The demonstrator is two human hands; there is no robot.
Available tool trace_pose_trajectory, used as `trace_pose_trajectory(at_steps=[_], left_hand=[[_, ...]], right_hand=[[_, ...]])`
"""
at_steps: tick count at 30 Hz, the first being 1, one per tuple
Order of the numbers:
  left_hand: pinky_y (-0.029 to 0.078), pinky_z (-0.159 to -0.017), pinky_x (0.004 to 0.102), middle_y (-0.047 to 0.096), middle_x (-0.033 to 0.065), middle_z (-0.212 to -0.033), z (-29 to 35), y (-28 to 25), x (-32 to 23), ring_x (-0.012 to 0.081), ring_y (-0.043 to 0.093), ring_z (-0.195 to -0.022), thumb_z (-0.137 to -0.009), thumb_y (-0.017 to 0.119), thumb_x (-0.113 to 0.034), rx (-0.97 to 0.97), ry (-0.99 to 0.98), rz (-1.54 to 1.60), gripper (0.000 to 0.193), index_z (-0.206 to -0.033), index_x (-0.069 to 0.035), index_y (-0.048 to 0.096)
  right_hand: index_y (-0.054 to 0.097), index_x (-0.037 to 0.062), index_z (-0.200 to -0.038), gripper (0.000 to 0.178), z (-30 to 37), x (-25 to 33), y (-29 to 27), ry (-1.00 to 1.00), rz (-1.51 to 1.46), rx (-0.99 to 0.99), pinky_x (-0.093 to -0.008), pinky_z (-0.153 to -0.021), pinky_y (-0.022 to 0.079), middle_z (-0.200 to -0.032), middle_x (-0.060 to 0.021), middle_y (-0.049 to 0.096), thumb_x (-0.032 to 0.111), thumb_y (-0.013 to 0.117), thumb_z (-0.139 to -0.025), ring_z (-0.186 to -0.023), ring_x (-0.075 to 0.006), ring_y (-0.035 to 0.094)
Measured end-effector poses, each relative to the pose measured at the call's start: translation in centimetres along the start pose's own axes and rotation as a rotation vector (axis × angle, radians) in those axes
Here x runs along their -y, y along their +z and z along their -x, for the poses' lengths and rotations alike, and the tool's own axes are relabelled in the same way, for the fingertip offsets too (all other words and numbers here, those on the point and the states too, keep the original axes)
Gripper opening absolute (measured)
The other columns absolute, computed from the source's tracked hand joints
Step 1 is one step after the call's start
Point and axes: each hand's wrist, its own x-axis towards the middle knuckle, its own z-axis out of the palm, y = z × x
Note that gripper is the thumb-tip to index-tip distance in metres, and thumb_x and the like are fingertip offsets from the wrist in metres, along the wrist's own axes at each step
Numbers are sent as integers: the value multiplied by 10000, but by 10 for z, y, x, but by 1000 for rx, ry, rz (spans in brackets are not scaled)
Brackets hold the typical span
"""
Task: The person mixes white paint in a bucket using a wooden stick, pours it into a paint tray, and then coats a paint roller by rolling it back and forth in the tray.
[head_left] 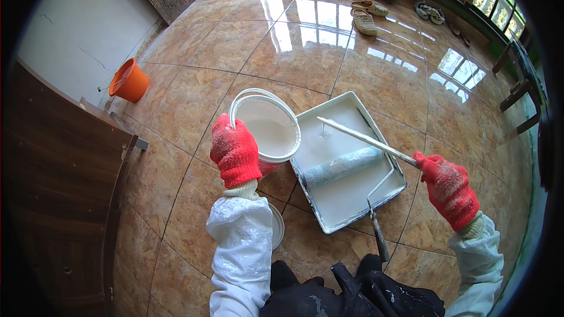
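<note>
In my left hand (235, 151), gloved in red, is the rim of a white bucket (292, 148), tilted a little and holding white paint (264, 129). Its wire-like handle loop rises at the far side. My right hand (447, 191), in a matching glove, grips one end of a paint-coated stick (367, 140). The stick's far end hangs over a paint tray (348, 221), with a thin drip of paint under it. White paint lies in the tray. A paint roller (343, 167) rests across it, its dark handle (379, 238) sticking out over the near edge.
A round lid (277, 229) lies on the tiled floor, partly behind my left sleeve. An orange pot (130, 82) stands by the wall. Dark wooden furniture (64, 199) is at left, a chair (523, 91) at right, and several shoes (364, 20) at the far side.
</note>
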Motion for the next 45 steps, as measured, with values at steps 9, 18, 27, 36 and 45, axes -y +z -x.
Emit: trace_pose_trajectory(at_steps=[9, 18, 27, 36, 45], left_hand=[[478, -888, 429, 597, 184, -1164, -1, 1, -4, 356, 598, -1046, -893, 531, -262, 12, -20, 6, 374, -1189, -37, 577], [470, -903, 430, 598, 185, -1173, 1, 0, -6, 357, 590, -1060, -882, 536, -266, 21, -20, 17, 394, -1195, -29, 579], [492, -835, 457, 603, 179, -1104, 3, 2, -1, 372, 607, -991, -903, 505, -264, -23, 20, -21, 322, -1140, -59, 578], [475, -905, 421, 594, 192, -1176, 5, -4, -6, 355, 595, -1058, -884, 541, -272, 19, -33, -14, 409, -1209, -26, 571], [493, -829, 465, 601, 193, -1113, 6, 3, 1, 374, 612, -987, -899, 514, -277, -14, 26, -28, 371, -1193, -54, 562]], right_hand=[[617, 109, -1169, 431, 15, 7, 38, 204, -196, -8, -353, -664, 517, -877, -124, 637, -53, 579, -772, -719, -267, 646], [608, 105, -1201, 470, 32, 15, 47, 260, -289, -11, -341, -720, 515, -936, -145, 647, -69, 585, -765, -784, -278, 653], [580, 80, -1268, 407, 37, 1, 22, 916, -1001, 148, -211, -404, 413, -751, -18, 645, 58, 526, -866, -499, -58, 521], [541, -66, -1244, 552, 50, -24, -4, 954, -1149, 198, -207, -373, 383, -715, -74, 646, 217, 544, -770, -413, -71, 477], [590, -21, -1217, 467, 47, -26, -17, 932, -1079, 249, -210, -370, 383, -688, -58, 654, 198, 520, -809, -421, -59, 488]])
